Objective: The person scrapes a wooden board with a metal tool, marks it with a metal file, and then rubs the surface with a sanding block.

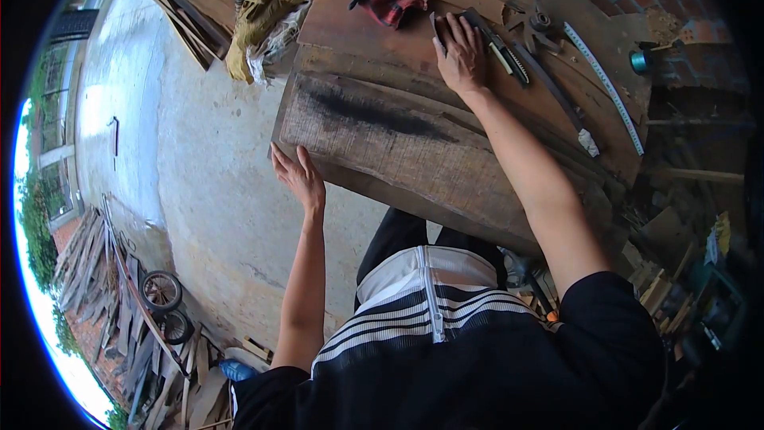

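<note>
My left hand (301,179) is at the near left corner of a thick wooden board (374,143), thumb and fingers spread against its edge. A black smudge runs along the board's upper face. Beyond the board, my right hand (461,56) lies with outstretched fingers over a dark, thin sheet (437,28), largely hidden beneath it. Just right of those fingers is a utility knife (509,60). To their left sits a crumpled red and black checked cloth (391,6).
On the bench (358,28), a measuring tape strip (605,84), a dark metal strip (549,84) and a rusty metal part (537,24) lie to the right. A teal spool (639,61) is beyond. Left, concrete floor (215,167) stretches toward scrap wood (95,271) and wheels (161,291).
</note>
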